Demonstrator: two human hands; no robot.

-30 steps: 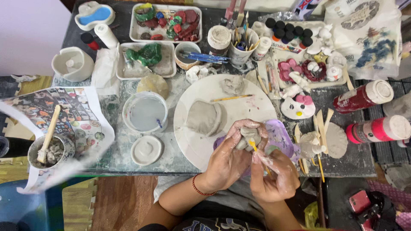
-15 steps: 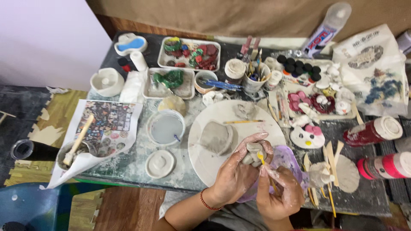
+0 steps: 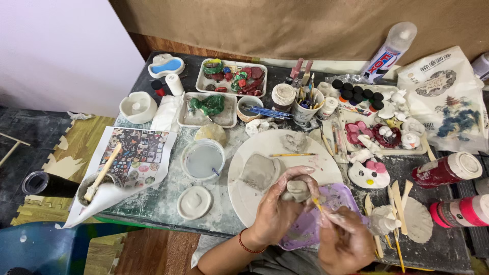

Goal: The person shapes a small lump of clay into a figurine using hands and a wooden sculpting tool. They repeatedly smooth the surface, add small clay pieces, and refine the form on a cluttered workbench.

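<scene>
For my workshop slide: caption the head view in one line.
Left hand holds a grey clay piece while right hand works it with a yellow-handled tool over a round board.

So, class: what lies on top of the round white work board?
On the round white work board lie a flattened grey clay slab, a thin yellow-handled tool and a small clay lump. The hands cover its near right part.

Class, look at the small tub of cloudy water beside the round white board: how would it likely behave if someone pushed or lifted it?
The tub of cloudy water stands open and looks nearly full, so a push would probably slop water over its rim. Its low, wide shape suggests it would slide rather than tip. The clay-smeared table beneath may make it slippery.
</scene>
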